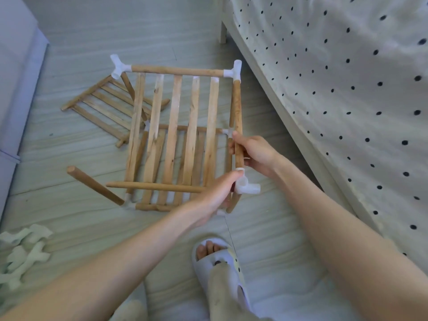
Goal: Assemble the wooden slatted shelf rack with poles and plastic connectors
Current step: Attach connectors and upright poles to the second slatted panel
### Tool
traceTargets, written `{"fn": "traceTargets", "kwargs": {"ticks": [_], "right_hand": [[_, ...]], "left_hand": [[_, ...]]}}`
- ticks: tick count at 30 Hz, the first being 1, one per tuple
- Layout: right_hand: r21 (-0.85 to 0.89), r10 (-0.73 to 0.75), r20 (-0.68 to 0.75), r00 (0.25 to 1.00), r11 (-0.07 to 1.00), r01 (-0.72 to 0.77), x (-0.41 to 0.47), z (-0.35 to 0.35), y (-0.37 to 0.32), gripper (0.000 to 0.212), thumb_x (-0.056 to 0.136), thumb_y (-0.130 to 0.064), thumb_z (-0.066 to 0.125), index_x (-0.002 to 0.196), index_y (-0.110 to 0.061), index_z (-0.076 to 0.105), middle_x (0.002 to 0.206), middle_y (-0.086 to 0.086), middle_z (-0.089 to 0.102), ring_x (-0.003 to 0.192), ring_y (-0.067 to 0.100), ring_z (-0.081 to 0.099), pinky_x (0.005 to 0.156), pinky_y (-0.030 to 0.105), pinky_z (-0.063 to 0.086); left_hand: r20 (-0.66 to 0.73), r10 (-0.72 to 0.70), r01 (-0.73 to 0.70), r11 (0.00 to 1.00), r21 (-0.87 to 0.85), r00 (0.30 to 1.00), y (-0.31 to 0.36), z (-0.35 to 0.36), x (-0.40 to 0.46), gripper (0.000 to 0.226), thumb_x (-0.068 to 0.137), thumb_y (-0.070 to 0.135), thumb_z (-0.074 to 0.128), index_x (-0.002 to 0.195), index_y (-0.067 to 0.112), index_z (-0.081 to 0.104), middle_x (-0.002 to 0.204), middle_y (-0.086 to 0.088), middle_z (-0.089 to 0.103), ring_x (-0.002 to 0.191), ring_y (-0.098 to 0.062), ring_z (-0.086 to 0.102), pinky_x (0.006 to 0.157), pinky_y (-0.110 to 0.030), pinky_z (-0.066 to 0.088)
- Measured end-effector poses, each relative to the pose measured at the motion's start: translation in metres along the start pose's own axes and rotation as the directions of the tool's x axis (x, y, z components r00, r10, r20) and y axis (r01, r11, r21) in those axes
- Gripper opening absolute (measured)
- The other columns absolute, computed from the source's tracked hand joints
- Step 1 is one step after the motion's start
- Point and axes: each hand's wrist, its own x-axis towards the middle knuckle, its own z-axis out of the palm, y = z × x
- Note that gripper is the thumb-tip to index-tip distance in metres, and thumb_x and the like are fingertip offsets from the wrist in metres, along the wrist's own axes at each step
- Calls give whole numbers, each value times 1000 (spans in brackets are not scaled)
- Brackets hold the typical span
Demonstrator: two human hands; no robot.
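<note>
You are holding the half-built rack (176, 135) up off the floor (76, 218), and everything else is lying around that rack. Your right hand (253, 154) is curling round the side pole (237, 121) on the rack's right edge, fingers wrapped about the wood just above its lower end. Your left hand (215, 198) is pinching the white plastic connector (245, 186) at that same pole's bottom end, thumb and fingertips pressing on the fitting; the pole's tip is sitting in the connector's upper socket, though how deep it is seated cannot be told.

The rack's upper slatted panel (172, 133) is tilting toward you, its far rail (177, 71) running between two white corner connectors (119, 67). A second slatted panel is showing through the slats beneath it. The upper panel's near rail (152, 186) is ending beside your left hand, apart from the connector you are pinching.

Left of the rack, a loose pole (93, 184) is slanting up from the lower panel's near-left corner fitting. Beyond the rack's left side, a spare slatted panel (104, 100) is lying flat on the floor. Further left and nearer you, a heap of spare white connectors (23, 253) is lying. Right of the rack, a dotted bed cover (347, 89) is hanging down. Below the rack, your slippered foot (220, 260) is resting on the floor.
</note>
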Motion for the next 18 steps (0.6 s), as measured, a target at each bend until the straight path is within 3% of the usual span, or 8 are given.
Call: {"fn": "traceTargets", "kwargs": {"ticks": [2,4,7,10,13,16,18], "right_hand": [[225,22,-2,1000,974,-21,6,12,1,36,101,-32,40,75,-9,51,66,5,49,58,16,45,58,23,41],[486,82,45,996,869,-93,7,27,4,38,102,-30,37,71,-10,44,57,3,43,50,15,45,48,24,43],[702,118,148,982,686,-189,7,52,10,37,102,-34,36,71,-13,38,49,-3,33,35,9,33,35,17,33],[777,104,86,991,615,-132,7,84,11,39,101,-35,36,68,-14,36,47,-4,28,32,7,25,32,16,26],[771,120,-31,992,635,-53,10,115,4,41,100,-39,38,66,-17,31,40,-7,23,29,7,20,30,15,22],[743,132,-123,984,669,3,15,138,-3,38,101,-39,36,69,-17,32,37,-9,21,28,6,19,31,14,20],[723,144,-156,977,691,14,16,150,-3,37,101,-38,36,71,-16,34,37,-9,23,28,7,20,32,14,20]], "left_hand": [[-33,-18,17,999,-36,999,-2,0,1,36,80,63,41,93,33,56,122,-5,59,114,-20,53,104,-37,37],[-106,-4,6,1000,20,994,-9,-5,0,40,83,68,41,91,31,54,111,1,60,99,-13,57,92,-33,42],[-152,120,-101,987,122,981,-28,-21,-25,66,62,81,49,98,26,54,92,-2,65,85,-22,63,74,-32,46],[-322,213,-192,977,94,922,-42,-37,-36,50,70,60,55,89,14,51,71,1,57,72,-25,60,67,-41,47],[-521,277,-209,960,186,808,-50,-51,-39,22,89,33,56,75,24,43,62,10,50,59,-7,50,56,-26,39],[-507,303,-241,953,186,807,-56,-74,-45,18,92,25,51,75,26,45,54,16,55,52,3,49,48,-12,36],[-495,309,-238,950,203,812,-56,-85,-48,13,89,29,49,77,24,48,54,18,55,52,4,49,48,-10,35]]}}
